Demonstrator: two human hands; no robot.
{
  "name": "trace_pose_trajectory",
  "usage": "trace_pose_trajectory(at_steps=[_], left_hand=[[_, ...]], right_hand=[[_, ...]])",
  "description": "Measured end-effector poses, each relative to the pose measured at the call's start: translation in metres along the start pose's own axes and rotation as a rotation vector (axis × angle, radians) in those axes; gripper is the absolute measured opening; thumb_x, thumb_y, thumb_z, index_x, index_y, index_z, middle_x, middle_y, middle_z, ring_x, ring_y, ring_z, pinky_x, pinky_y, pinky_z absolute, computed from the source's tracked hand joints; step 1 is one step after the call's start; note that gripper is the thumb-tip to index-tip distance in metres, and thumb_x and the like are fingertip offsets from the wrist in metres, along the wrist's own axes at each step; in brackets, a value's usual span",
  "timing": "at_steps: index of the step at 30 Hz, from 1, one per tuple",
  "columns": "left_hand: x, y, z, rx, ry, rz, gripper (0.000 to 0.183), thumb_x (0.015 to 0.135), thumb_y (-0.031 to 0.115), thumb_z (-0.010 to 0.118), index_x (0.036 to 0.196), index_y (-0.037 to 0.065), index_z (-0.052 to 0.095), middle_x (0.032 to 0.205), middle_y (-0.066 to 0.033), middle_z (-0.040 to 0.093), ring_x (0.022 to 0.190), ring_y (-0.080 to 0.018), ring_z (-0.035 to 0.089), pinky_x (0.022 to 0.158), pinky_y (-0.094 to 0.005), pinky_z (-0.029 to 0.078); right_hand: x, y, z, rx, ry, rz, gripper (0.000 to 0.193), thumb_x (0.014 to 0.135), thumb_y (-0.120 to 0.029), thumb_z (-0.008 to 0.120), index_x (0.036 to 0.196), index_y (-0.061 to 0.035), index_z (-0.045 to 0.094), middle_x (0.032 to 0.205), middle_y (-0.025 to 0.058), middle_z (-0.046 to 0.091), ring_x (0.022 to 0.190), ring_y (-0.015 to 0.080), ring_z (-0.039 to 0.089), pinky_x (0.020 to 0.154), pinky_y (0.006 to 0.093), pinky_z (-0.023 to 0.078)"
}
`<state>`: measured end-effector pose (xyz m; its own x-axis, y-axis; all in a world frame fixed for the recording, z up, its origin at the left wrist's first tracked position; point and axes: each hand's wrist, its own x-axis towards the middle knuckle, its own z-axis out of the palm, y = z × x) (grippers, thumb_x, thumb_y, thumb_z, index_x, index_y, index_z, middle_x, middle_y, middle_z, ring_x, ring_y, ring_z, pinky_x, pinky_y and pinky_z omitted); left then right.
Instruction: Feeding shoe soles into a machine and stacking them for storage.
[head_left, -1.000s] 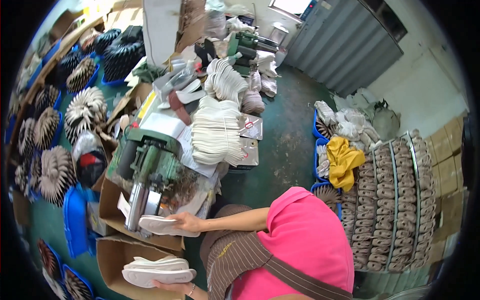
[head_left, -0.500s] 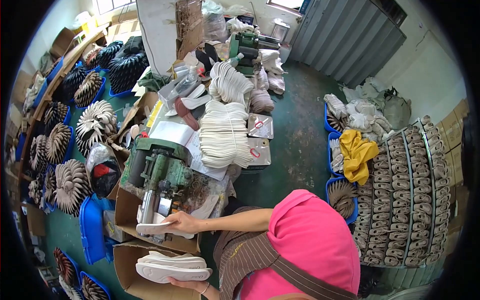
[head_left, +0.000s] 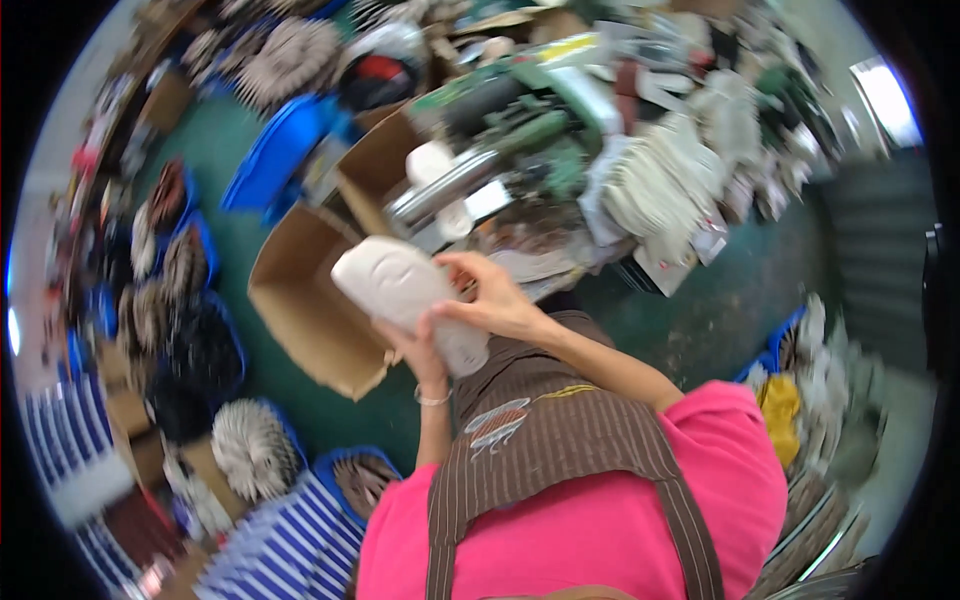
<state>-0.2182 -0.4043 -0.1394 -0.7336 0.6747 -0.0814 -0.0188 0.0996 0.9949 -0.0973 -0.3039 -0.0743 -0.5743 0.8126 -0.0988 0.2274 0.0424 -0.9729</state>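
A small stack of white insoles (head_left: 395, 285) is held in front of my apron, tilted. My left hand (head_left: 412, 350) grips it from below, near its lower end. My right hand (head_left: 490, 297) closes round its right edge, thumb on the top face. Just beyond is a green machine (head_left: 550, 140) with a shiny metal cylinder (head_left: 440, 190). Another white insole (head_left: 428, 165) lies at that cylinder, partly hidden behind it. How many insoles are in the stack is blurred.
An open cardboard box (head_left: 285, 275) stands left of my hands, with a second box (head_left: 372, 170) beyond it under the machine. Farther left is a blue bin (head_left: 270, 155). Bundled white insoles (head_left: 665, 185) lie on the cluttered table at right. Shoe-part bundles fill bins along the left.
The view has turned. My right hand has left the insole at the metal cylinder and now grips the stack that my left hand alone was holding. The stack has come up before my apron.
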Motion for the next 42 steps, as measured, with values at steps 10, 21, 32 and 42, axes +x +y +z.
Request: trace_pose_trajectory(at_steps=[10,21,32,42], left_hand=[[-0.001,0.035,0.007,-0.394,-0.12,0.044,0.093,0.075,0.021,0.075,0.138,0.0,0.009,0.137,-0.0171,0.029,0.127,-0.0247,0.031,0.106,-0.0355,0.024],[0.001,0.028,0.012,-0.298,0.001,0.053,0.1,0.062,0.018,0.086,0.132,0.0,0.017,0.131,-0.0142,0.035,0.121,-0.0223,0.038,0.103,-0.034,0.03],[0.016,0.023,-0.011,-0.442,0.113,-0.08,0.073,0.072,0.011,0.073,0.13,0.0,0.03,0.123,-0.0116,0.043,0.113,-0.0197,0.044,0.099,-0.0326,0.034],[0.03,0.005,-0.049,-0.366,0.141,-0.068,0.054,0.081,0.021,0.062,0.127,0.002,0.039,0.116,-0.0098,0.051,0.104,-0.0203,0.052,0.091,-0.0327,0.043]], right_hand=[[0.0,-0.024,-0.007,0.049,-0.029,0.0,0.059,0.066,-0.019,0.08,0.115,0.0008,0.052,0.102,0.0082,0.061,0.094,0.0152,0.059,0.083,0.0305,0.048],[-0.001,-0.016,-0.002,0.395,0.003,0.16,0.042,0.076,-0.007,0.073,0.107,-0.0009,0.045,0.099,0.0114,0.062,0.09,0.0137,0.061,0.079,0.0247,0.052],[-0.001,0.017,-0.007,0.877,0.24,0.106,0.034,0.08,0.003,0.065,0.11,-0.0039,0.05,0.102,0.0074,0.062,0.095,0.0137,0.059,0.085,0.0272,0.048],[0.017,0.112,-0.019,0.357,0.283,0.126,0.024,0.081,0.003,0.062,0.105,-0.0015,0.058,0.095,0.0023,0.063,0.085,0.0085,0.057,0.077,0.0233,0.045]])
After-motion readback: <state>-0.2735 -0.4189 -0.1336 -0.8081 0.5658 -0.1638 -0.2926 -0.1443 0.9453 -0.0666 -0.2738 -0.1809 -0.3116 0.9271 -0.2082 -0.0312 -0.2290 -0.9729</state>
